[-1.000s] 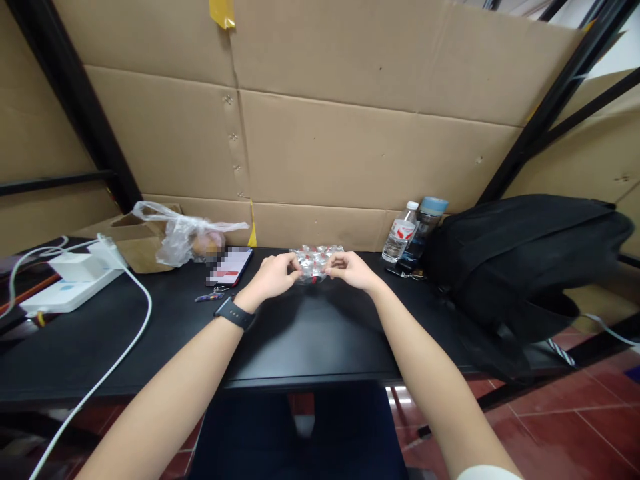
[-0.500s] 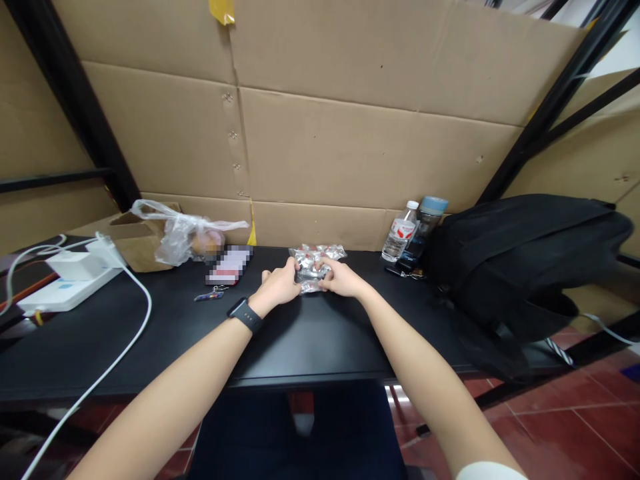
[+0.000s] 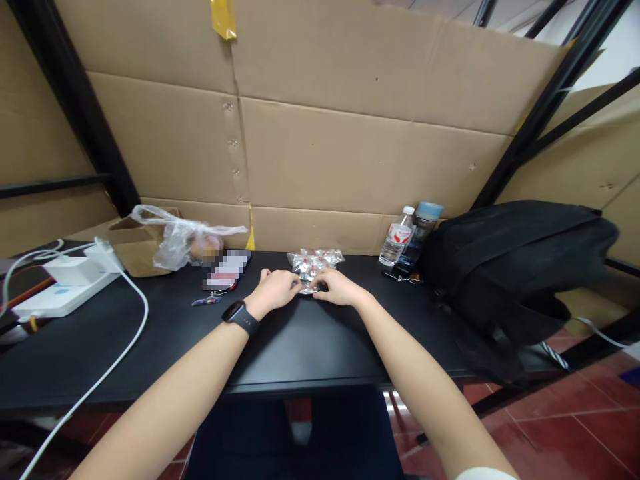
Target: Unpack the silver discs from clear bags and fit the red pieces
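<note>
A small cluster of shiny silver packets (image 3: pixel 316 260) with red marks lies on the black table (image 3: pixel 320 340), near the cardboard back wall. My left hand (image 3: pixel 276 291), with a dark watch on its wrist, has its fingers curled onto the near left edge of a packet. From the other side, my right hand (image 3: pixel 337 288) bends its fingers and thumb around the near right edge of that packet. Both hands rest low at the tabletop, with a narrow gap between their fingertips. My fingers hide part of the nearest packet.
To the left are a power strip (image 3: pixel 65 293) with a white cable, a cardboard box (image 3: pixel 143 247), a clear plastic bag (image 3: pixel 175 243) and a blurred card (image 3: pixel 227 270). On the right stand a water bottle (image 3: pixel 397 238), a blue-lidded bottle (image 3: pixel 425 227) and a black backpack (image 3: pixel 515 260).
Both hands have drawn slightly toward me, from the sides of the cluster to its near end. More of the silver packets now shows. The camera view has tilted a little.
</note>
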`<move>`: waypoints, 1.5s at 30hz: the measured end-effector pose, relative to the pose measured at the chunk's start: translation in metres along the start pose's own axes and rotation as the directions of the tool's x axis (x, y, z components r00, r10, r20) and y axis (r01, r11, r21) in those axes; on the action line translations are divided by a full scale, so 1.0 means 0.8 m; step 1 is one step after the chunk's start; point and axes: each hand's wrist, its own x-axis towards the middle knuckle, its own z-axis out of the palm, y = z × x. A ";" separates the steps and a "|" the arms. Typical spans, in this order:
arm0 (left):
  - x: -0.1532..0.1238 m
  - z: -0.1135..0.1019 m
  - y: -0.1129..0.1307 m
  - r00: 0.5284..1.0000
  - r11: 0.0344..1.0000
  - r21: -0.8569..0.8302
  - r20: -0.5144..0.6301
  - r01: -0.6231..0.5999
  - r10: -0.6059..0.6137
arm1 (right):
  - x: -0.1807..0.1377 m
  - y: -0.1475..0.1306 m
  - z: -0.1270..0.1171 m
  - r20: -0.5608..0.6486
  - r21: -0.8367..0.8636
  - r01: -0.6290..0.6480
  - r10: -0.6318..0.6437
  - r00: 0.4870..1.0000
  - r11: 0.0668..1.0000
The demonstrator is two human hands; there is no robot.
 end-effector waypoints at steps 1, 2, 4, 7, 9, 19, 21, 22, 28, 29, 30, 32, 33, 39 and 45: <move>0.000 0.000 -0.002 1.000 1.000 0.010 -0.009 -0.028 0.028 | 0.001 0.000 0.001 -0.007 0.002 0.006 -0.006 1.000 1.000; -0.001 0.000 -0.004 0.998 0.998 0.018 -0.017 -0.056 0.056 | 0.001 -0.001 0.002 -0.011 0.010 0.007 -0.007 1.000 1.000; 0.000 0.002 -0.009 0.995 0.995 0.036 -0.026 -0.097 0.098 | 0.002 -0.001 0.000 -0.017 0.030 -0.012 0.012 1.000 0.999; 0.003 0.007 -0.013 0.995 0.994 0.068 -0.036 -0.086 0.088 | 0.000 0.001 -0.004 -0.037 0.071 -0.058 0.061 0.997 0.996; 0.007 0.010 -0.013 0.998 0.997 0.057 -0.029 -0.048 0.049 | -0.001 0.003 -0.005 -0.039 0.125 -0.079 0.084 0.996 0.989; 0.008 0.012 0.001 0.999 0.987 -0.155 -0.032 -0.041 0.036 | -0.011 0.024 -0.018 0.041 0.262 -0.144 0.138 0.990 0.954; 0.008 0.011 -0.002 0.994 0.974 -0.197 -0.021 -0.112 0.110 | -0.022 0.036 -0.037 0.154 0.232 -0.197 0.164 0.974 0.953; 0.007 0.011 -0.004 0.990 0.968 -0.205 -0.025 -0.143 0.141 | -0.028 0.043 -0.046 0.204 0.220 -0.248 0.204 0.957 0.943; 0.008 0.018 -0.011 0.975 0.960 -0.179 -0.002 -0.217 0.221 | -0.034 0.070 -0.042 0.055 0.176 -0.359 0.355 0.933 0.917; 0.008 0.019 -0.012 0.972 0.957 -0.181 0.014 -0.227 0.234 | -0.031 0.071 -0.035 0.007 0.159 -0.353 0.356 0.934 0.922; 0.008 0.019 -0.013 0.968 0.953 -0.184 0.030 -0.241 0.250 | -0.027 0.071 -0.030 -0.028 0.138 -0.351 0.358 0.933 0.926; 0.009 0.018 -0.016 0.959 0.944 -0.193 0.045 -0.267 0.280 | -0.022 0.071 -0.024 -0.048 0.100 -0.365 0.371 0.927 0.925; 0.010 0.018 -0.019 0.956 0.941 -0.196 0.044 -0.276 0.290 | -0.022 0.072 -0.025 -0.039 0.088 -0.376 0.380 0.924 0.922; 0.014 0.018 -0.048 0.995 0.986 -0.137 0.006 -0.099 0.101 | -0.047 0.083 -0.056 0.018 -0.038 -0.512 0.513 0.858 0.858; 0.009 0.016 -0.055 0.973 0.984 -0.042 0.168 0.170 -0.161 | -0.062 0.090 -0.066 0.265 -0.151 -0.619 0.635 0.726 0.770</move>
